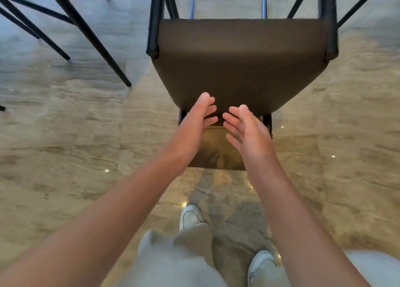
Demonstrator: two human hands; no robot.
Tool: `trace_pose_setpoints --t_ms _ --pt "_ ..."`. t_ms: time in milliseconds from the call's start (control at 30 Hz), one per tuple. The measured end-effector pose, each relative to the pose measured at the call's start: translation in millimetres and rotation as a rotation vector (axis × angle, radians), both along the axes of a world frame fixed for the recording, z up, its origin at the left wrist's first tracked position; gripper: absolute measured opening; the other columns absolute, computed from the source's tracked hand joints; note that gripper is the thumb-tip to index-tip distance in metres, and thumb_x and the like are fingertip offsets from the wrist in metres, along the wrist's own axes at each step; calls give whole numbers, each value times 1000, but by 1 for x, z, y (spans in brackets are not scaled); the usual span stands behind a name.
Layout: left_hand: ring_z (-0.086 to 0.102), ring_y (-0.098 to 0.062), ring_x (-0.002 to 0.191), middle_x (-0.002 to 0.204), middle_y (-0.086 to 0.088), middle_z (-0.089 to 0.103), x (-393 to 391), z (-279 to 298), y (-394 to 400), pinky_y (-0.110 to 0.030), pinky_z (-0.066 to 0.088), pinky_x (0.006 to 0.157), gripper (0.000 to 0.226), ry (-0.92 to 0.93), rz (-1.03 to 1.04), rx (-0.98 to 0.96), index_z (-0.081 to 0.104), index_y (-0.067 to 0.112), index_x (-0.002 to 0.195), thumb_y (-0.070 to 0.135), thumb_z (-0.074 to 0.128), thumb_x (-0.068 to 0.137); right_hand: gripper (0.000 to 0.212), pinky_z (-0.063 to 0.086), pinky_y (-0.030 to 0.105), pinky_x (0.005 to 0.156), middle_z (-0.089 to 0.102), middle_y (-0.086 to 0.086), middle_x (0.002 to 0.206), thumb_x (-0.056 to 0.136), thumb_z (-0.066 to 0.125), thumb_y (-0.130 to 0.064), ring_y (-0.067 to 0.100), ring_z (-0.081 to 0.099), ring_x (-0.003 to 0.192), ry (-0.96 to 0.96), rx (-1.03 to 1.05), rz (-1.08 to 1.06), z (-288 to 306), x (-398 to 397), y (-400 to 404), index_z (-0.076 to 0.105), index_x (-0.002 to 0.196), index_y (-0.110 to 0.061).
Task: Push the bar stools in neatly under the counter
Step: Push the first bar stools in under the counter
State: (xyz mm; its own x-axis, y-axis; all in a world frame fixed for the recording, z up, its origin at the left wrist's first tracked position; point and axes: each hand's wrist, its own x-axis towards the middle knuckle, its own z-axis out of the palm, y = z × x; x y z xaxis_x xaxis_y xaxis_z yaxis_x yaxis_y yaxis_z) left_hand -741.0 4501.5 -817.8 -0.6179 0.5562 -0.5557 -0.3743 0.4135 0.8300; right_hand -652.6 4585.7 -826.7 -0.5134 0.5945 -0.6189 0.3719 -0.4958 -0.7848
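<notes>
Both bare forearms reach forward, left grip (195, 122) and right grip (246, 126) with fingers straight, palms facing inward.

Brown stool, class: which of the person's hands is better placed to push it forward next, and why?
Neither clearly. The left hand and right hand are open with straight fingers, side by side at the near edge of the brown stool. The left reaches slightly farther forward, so it has a slight edge.

There is only one view, the head camera. It looks steeply down and forward from above the bar stool (240, 63), quite near to it, with the floor (65, 146) around the bar stool.
</notes>
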Motion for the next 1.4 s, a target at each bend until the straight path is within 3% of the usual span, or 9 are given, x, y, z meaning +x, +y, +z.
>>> trace_pose_setpoints --t_ms 167,333,500,600,800,933,1200,1400 --pt "54 -9 128 146 6 52 -5 -91 5 -20 39 97 56 -25 -27 6 42 24 151 53 27 105 42 46 31 105 65 -8 125 104 42 -42 7 60 117 -10 -29 -6 -90 -14 5 58 136 -20" --pt "52 -7 129 148 9 51 -5 -180 8 -35 32 117 59 -13 -31 -20 41 28 152 58 24 104 40 46 24 92 65 -7 120 105 43 -41 7 61 112 -9 -53 -35 -174 -19 15 58 134 -20" --pt "55 -6 127 144 9 55 -1 -238 6 -33 35 116 57 -9 2 8 44 27 150 57 26 104 41 46 35 108 63 -6 131 105 42 -43 10 60 119 -27 -40 -46 -230 -13 21 52 140 -23" --pt "58 -8 124 140 8 58 2 -268 8 -32 40 111 54 -1 68 45 47 26 147 54 27 106 44 46 36 109 61 -5 136 104 42 -43 10 59 122 -23 -43 -29 -254 -9 23 50 143 -23" --pt "62 -8 121 135 9 62 20 -303 2 -34 42 108 50 -48 180 55 49 27 144 52 27 107 44 48 37 107 63 -1 135 104 45 -40 14 61 121 -53 -65 -66 -275 -3 29 52 142 -19" --pt "60 -6 123 138 9 60 26 -316 -11 -36 41 112 50 -32 157 55 47 28 146 53 28 106 21 52 36 102 66 -6 124 101 54 -37 7 64 113 -59 44 -41 -294 8 18 59 120 -30" --pt "61 -7 122 139 5 60 39 -336 -13 -38 41 112 50 -98 168 75 47 28 147 52 30 107 31 52 34 102 67 -1 126 104 50 -34 11 65 114 -55 12 -99 -314 12 7 58 130 -19" --pt "65 -13 118 131 -2 66 45 -353 -17 -39 42 113 44 -276 276 67 52 22 139 47 32 108 30 53 34 100 71 0 118 104 51 -28 11 68 108 -99 -66 -189 -328 18 -1 60 128 -15"
